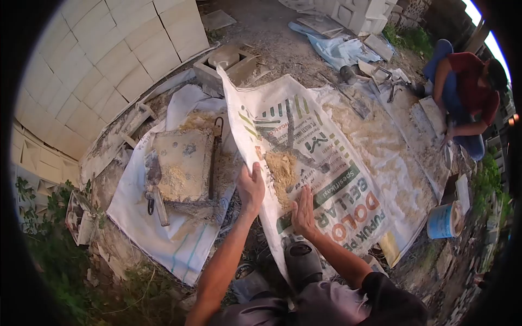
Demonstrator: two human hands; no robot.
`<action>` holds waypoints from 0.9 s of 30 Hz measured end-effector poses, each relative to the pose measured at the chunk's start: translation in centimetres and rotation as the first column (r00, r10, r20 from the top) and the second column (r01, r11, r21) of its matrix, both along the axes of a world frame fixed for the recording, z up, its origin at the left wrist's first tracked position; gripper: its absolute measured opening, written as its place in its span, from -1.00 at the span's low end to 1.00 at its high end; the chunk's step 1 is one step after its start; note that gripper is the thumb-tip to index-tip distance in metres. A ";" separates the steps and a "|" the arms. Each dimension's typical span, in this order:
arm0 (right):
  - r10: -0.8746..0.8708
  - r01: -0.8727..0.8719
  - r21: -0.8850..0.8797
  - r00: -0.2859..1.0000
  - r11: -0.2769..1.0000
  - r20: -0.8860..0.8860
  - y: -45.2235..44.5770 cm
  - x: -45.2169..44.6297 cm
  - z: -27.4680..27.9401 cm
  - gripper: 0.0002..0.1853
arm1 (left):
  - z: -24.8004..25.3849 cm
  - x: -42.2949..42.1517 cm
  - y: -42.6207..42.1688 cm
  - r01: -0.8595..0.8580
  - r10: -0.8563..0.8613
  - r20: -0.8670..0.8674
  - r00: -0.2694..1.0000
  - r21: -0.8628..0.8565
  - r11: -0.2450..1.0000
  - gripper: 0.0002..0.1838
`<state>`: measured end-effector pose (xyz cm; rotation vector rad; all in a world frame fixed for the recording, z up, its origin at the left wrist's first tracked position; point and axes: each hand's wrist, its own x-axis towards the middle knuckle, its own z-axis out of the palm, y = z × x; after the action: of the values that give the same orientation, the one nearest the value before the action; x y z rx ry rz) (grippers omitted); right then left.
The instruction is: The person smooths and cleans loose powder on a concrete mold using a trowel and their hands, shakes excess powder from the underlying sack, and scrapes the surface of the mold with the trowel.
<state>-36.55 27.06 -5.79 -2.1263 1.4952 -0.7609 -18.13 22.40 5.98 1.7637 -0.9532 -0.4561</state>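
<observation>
A printed white woven sack (340,179) is spread out before me, its left side lifted into a fold. My left hand (252,187) is closed on that raised edge, the thumb showing on the inner face. My right hand (304,213) lies against the sack with fingers stretched out and holds nothing. Between the hands, slightly farther off, is a small heap of pale sandy powder (281,173). To the left, a square mould (184,163) with metal handles, dusted with the same powder, rests on another white sack (130,209).
Stacked pale blocks (114,49) form a wall at left. A hollow concrete block (239,68) sits beyond the sack. At right, a person in a red shirt (467,89) crouches by tools and a slab. A blue-labelled bucket (445,220) stands at lower right.
</observation>
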 end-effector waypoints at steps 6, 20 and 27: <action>-0.049 0.051 -0.005 0.970 0.999 0.240 -7.7 -2.2 1.7 -0.55 | -2.1 5.0 5.1 -0.114 0.129 -0.134 0.982 0.119 0.986 -0.54; 0.591 -0.592 0.006 0.805 0.806 0.046 -22.2 4.9 0.4 -0.54 | -9.2 3.6 4.3 0.070 -0.407 0.598 0.691 0.506 0.860 -0.30; 0.691 -0.696 0.012 0.715 0.718 0.103 -21.9 4.7 0.3 -0.51 | -10.5 2.7 -5.8 0.424 -0.459 0.330 0.825 0.176 0.888 -0.47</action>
<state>-31.83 5.17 -5.51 -2.3207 0.5429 -0.5064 -15.41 16.64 -4.49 1.7391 -1.6525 -0.4784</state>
